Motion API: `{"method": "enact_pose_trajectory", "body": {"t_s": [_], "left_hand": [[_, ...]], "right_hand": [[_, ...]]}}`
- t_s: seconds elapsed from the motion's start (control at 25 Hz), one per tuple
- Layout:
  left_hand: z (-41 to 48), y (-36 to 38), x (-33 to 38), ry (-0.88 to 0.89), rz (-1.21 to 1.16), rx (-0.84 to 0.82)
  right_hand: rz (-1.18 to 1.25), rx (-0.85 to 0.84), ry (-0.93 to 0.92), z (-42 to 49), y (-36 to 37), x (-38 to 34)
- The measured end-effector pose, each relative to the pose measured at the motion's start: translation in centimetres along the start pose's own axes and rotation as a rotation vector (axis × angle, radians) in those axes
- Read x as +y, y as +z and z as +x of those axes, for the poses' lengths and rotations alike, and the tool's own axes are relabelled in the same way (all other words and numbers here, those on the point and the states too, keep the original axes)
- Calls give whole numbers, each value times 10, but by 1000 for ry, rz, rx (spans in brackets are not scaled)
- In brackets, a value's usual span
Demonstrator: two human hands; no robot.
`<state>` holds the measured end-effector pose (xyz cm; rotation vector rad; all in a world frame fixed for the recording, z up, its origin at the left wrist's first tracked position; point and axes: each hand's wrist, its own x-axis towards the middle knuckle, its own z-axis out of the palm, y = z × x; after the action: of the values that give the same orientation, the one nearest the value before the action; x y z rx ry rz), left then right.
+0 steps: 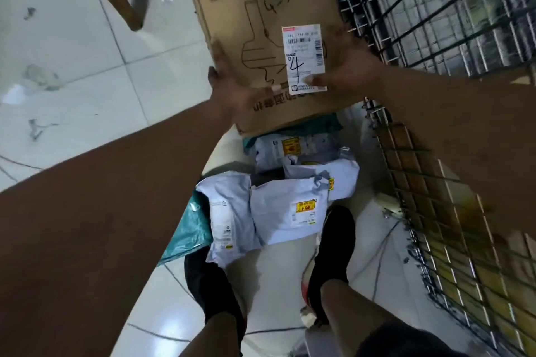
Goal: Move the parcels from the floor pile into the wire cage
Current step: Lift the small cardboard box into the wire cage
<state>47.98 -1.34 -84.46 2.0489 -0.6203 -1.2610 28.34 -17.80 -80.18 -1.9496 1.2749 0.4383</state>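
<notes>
A flat brown cardboard box [261, 46] is held up above the floor pile, its broad face turned to the camera. That face carries a black line drawing, the handwritten figures "4-3-3010" near its top edge, and a white shipping label [305, 58] with a barcode and a large handwritten "4".

The left hand [232, 87] grasps the box's lower left edge, fingers wrapped behind it and thumb on the front. The right hand [346, 69] clasps the box's right edge, thumb pressed on the label's lower corner.

Below the box, pale blue plastic mailer bags [278, 197] with yellow stickers and a teal plastic bag [188, 229] lie on the white tiled floor [87, 72]. To the right of the box stands the dark wire cage [452, 9], its mesh close by the box's right edge.
</notes>
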Motion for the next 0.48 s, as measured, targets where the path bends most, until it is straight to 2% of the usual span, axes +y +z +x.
{"method": "enact_pose_trajectory", "body": {"t_s": [0.12,0.36,0.48], "left_hand": [[8,3,-11,82,-96,42],[-32,-22,-28,177,-165,33],[-71,-56,-8,201,-186,82]], "right_hand": [[202,42,30,3,11,8],[235,157,-67,-37,32,-7],[216,224,-80,-76,24,-37]]}}
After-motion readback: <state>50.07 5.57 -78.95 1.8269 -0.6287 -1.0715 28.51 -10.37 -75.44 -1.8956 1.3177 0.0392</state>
